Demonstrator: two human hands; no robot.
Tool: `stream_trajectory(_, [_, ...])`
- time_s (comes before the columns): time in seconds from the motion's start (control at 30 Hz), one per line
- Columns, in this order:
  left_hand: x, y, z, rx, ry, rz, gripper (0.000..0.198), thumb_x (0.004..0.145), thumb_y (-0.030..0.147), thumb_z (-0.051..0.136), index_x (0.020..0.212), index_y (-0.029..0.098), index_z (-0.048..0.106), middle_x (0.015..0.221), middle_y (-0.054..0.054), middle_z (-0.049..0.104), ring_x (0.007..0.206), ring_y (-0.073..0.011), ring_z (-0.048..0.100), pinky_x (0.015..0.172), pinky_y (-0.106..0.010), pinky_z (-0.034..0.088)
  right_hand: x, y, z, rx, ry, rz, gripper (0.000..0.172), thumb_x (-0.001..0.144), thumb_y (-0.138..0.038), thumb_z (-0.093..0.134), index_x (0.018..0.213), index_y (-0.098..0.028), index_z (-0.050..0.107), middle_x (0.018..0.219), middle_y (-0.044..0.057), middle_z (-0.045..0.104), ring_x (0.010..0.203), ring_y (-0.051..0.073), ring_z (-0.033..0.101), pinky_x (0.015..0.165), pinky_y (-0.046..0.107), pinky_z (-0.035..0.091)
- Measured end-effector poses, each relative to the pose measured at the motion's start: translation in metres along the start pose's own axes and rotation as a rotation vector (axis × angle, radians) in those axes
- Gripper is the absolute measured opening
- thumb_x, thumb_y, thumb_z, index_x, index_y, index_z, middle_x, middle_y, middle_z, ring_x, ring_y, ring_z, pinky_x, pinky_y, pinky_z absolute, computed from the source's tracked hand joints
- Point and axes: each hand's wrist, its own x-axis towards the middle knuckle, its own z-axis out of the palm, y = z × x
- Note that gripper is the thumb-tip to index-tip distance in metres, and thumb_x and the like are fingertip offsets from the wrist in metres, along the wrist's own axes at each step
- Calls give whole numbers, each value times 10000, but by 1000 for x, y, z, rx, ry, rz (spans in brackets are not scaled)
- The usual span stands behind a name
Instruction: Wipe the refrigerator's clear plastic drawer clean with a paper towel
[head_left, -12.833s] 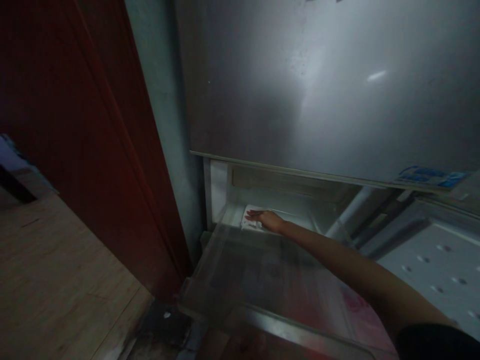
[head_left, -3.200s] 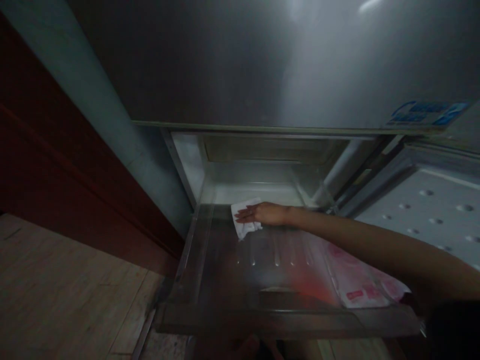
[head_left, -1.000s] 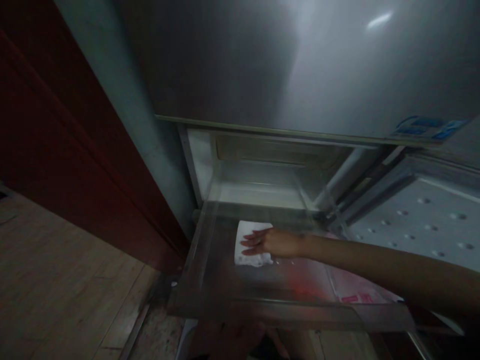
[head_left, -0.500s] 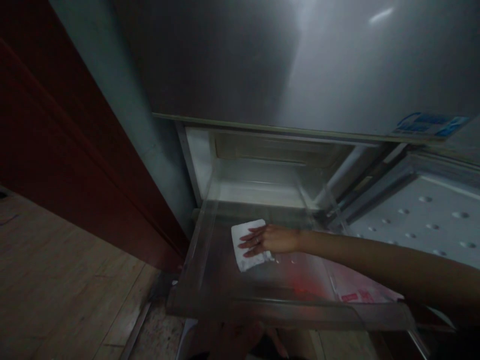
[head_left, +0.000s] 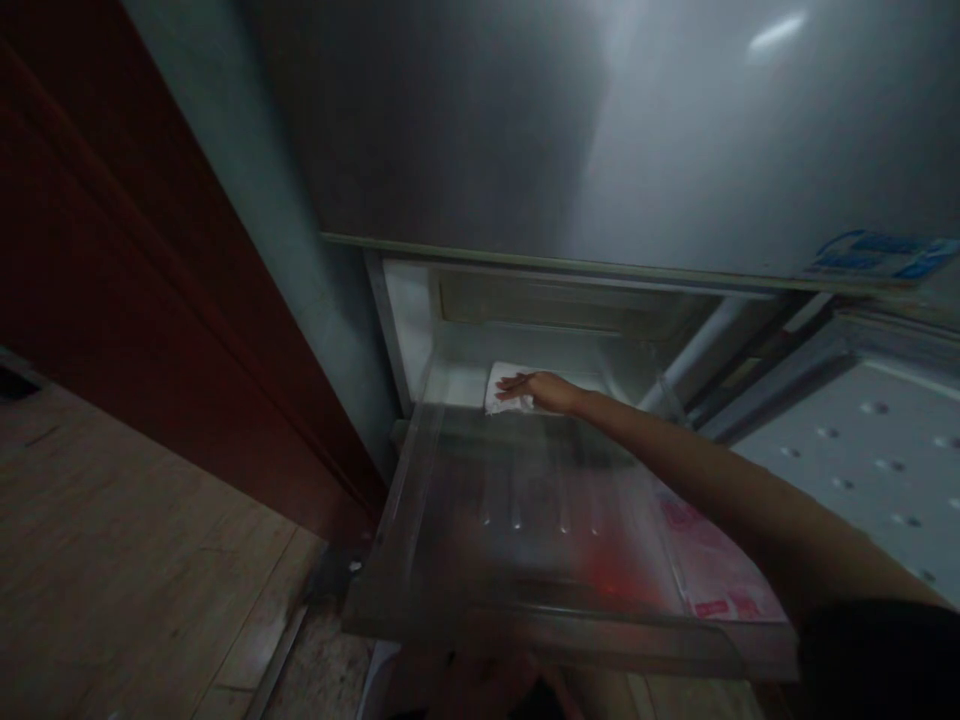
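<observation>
My right hand (head_left: 551,390) reaches in from the right. It presses a folded white cloth (head_left: 499,398) against the bottom of a clear plastic drawer (head_left: 517,440), toward its back, with the fingers laid over the cloth. The drawer is pulled out from the lower compartment (head_left: 409,310) of a fridge, and its front panel faces me. Below that panel a dim skin-toned shape (head_left: 480,680) may include my left hand; its fingers cannot be made out.
A grey metallic fridge door (head_left: 487,130) closes the section above. To the right, the lower door (head_left: 885,440) stands open. A dark red wooden frame (head_left: 247,330) and a pale wall are on the left. Pink packaging (head_left: 720,560) shows beside the drawer's right side, above tiled floor.
My right hand has slid the cloth from the middle of the drawer toward its back, uncovering ridges in the drawer bottom. The view has shifted slightly.
</observation>
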Motion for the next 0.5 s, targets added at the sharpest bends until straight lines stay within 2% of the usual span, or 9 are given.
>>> stream_trajectory(0.1, [0,2,0,26,31,43,473,805,618,505,790,213,749,776,-44,731,923,-238,650,940,-359,455,-2,-3,3,6,-4,0,663,741,90,422,1289,-262,545,1396,13,456,1336,137,361,1124,336,278])
stream_trajectory(0.2, [1,5,1,21,26,60,464,818,599,500,780,210,749,768,-52,728,922,-239,652,926,-351,462,-13,-18,7,38,-34,-39,671,753,84,418,1305,-281,524,1409,5,434,1346,133,339,1129,343,275])
stream_trajectory(0.33, [2,8,3,-4,-19,70,485,836,595,473,797,201,753,748,-52,728,879,-222,657,902,-337,479,-33,-52,15,73,-111,-106,588,822,36,422,1316,-269,513,1426,27,411,1354,143,323,1138,366,267])
stream_trajectory(0.5, [2,7,0,59,20,77,505,812,628,481,777,208,761,783,-56,735,905,-239,657,941,-360,459,-60,-104,32,110,-206,-296,511,853,-4,462,1311,-222,527,1417,69,431,1349,156,340,1144,365,272])
